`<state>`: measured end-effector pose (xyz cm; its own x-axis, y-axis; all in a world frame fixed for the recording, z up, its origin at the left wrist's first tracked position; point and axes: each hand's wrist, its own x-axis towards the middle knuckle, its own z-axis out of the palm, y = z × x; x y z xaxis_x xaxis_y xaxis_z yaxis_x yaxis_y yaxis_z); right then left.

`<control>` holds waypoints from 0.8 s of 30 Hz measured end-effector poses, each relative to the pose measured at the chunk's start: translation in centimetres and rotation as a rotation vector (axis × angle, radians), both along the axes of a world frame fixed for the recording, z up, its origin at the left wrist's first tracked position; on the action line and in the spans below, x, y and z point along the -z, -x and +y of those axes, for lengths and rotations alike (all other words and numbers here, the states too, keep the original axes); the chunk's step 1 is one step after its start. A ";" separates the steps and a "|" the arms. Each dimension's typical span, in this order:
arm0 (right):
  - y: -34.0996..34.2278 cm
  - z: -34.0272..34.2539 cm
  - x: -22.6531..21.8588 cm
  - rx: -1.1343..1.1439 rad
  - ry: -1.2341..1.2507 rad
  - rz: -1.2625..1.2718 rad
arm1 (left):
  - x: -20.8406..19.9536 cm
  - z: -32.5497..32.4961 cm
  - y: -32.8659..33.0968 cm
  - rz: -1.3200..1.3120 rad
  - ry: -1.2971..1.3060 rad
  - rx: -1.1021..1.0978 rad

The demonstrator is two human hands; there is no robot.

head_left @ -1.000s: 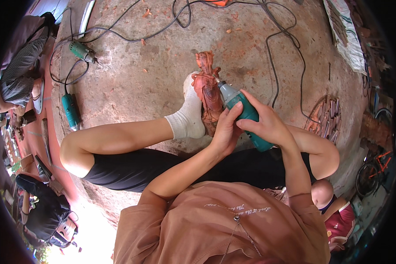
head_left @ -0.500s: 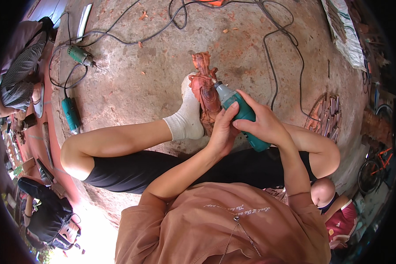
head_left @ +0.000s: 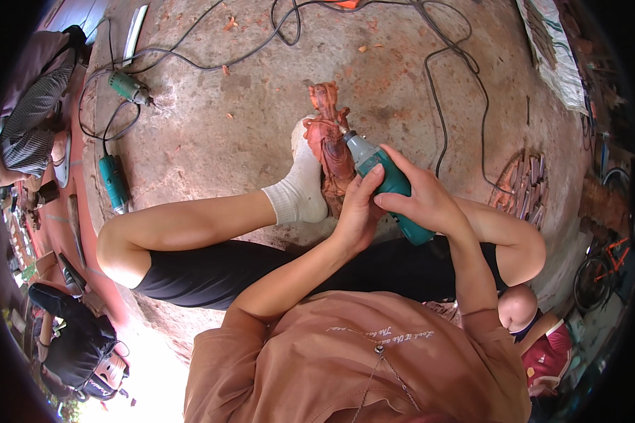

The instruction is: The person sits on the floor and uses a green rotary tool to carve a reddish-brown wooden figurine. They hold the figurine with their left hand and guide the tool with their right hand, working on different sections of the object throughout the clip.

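A reddish-brown carved wooden figure (head_left: pixel 331 144) leans against my socked foot (head_left: pixel 301 176), its narrow head end pointing away from me. My right hand (head_left: pixel 425 197) is wrapped round a teal die grinder (head_left: pixel 391 182) with a grey nose. The tool's tip meets the figure's right side, at its upper part. My left hand (head_left: pixel 360 215) is closed at the figure's lower end, its thumb pressed along the grinder's body. The left fingers are mostly hidden under the tool, so whether they also touch the wood cannot be seen.
Two more green power tools, one a grinder (head_left: pixel 113 182), lie at the left with black cords (head_left: pixel 190 67) trailing across the concrete. Several slim carving bits (head_left: pixel 525 187) lie in a tray at right. Other people sit at left and lower right. A bicycle (head_left: pixel 600 271) stands at right.
Almost nothing differs. Both hands, the grinder and the figure keep nearly the same place, with at most a very slight shift.
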<state>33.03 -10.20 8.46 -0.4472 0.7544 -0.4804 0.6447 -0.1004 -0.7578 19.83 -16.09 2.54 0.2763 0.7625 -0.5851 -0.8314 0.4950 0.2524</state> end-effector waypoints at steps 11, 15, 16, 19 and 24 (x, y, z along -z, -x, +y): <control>0.1 0.1 -0.2 0.017 0.033 -0.012 | 0.2 0.1 0.0 -0.015 -0.015 0.019; 0.0 0.0 0.2 0.020 -0.012 -0.003 | 0.3 0.2 -0.1 -0.017 -0.016 0.013; -0.1 0.0 0.4 0.022 -0.037 0.001 | 0.3 0.3 -0.1 -0.016 -0.017 0.018; 0.0 -0.1 0.1 0.033 -0.024 0.013 | 0.1 0.4 0.0 -0.004 -0.018 0.030; -0.1 -0.1 0.2 0.017 0.006 0.004 | 0.1 0.1 0.0 0.017 -0.010 0.018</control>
